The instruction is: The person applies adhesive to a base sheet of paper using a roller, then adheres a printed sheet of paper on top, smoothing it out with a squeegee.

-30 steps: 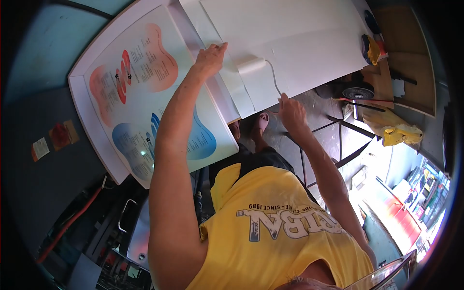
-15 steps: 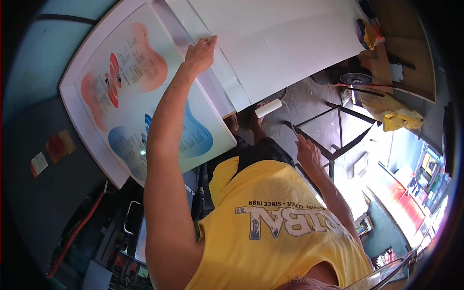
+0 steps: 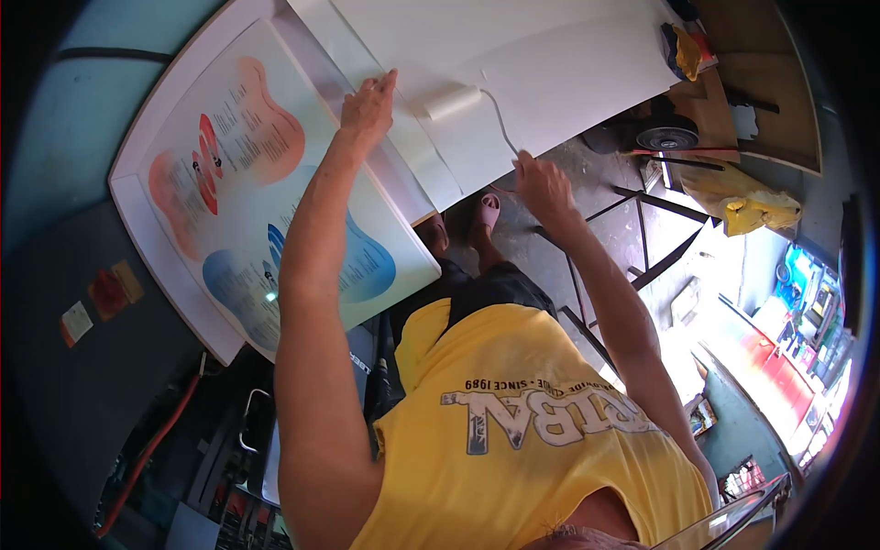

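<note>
My right hand [image 3: 547, 188] is wrapped round the handle end of a small white paint roller [image 3: 454, 103] with a bent wire frame. The roller's sleeve is over the white sheet [image 3: 550, 64] and appears to touch it. My left hand [image 3: 369, 110] rests at the near strip of that sheet, by a crease or overlapping edge, with its fingers stretched out and pressing down. Beneath my left forearm lies a white-rimmed panel [image 3: 243, 156] printed with red and blue shapes and small text.
A black metal frame [image 3: 651, 266] stands on the floor at right, near a dark round wheel-like object [image 3: 667, 137]. Yellow cloth [image 3: 756, 213] hangs beyond it. A yellow and dark bundle [image 3: 680, 53] sits at the sheet's far end. My sandalled foot [image 3: 488, 213] is below the sheet's edge.
My right hand has swung up and forward, bringing the roller from beyond the sheet's near edge onto its surface. My left hand has shifted slightly left and stays on the strip.
</note>
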### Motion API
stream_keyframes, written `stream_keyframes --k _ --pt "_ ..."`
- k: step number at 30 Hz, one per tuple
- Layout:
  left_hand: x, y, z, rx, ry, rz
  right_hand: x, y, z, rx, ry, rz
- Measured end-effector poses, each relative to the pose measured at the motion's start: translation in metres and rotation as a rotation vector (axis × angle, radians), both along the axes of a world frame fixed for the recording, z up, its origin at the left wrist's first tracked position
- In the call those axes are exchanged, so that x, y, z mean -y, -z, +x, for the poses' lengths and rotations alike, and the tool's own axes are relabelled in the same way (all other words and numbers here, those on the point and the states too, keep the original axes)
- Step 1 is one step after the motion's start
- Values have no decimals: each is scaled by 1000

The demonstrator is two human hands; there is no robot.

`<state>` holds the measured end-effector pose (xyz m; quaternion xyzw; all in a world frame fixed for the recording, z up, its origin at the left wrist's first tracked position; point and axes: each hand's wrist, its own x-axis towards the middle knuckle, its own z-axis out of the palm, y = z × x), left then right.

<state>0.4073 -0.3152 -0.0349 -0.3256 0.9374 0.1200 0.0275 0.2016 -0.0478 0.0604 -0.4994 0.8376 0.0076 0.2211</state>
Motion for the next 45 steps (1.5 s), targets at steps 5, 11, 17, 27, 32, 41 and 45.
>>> stream_keyframes --k 5,11,17,27,32,41,45 --pt "1 1 -1 96 -23 40 -118 -11 21 -71 -5 77" --pt "1 -3 -1 71 -8 65 -148 -45 2 138 103 -83" --pt "0 -2 -1 120 1 32 -8 -16 -50 35 103 -230" --pt "0 -7 -1 103 9 48 38 13 -77 -35 9 -48" --pt "-1 -4 0 63 5 54 -88 9 -61 -23 15 -40" --pt "3 -11 -2 88 -8 111 -164 -31 -66 7 86 -139" --pt "1 -13 -2 106 13 92 -54 -16 -109 -29 97 -212"
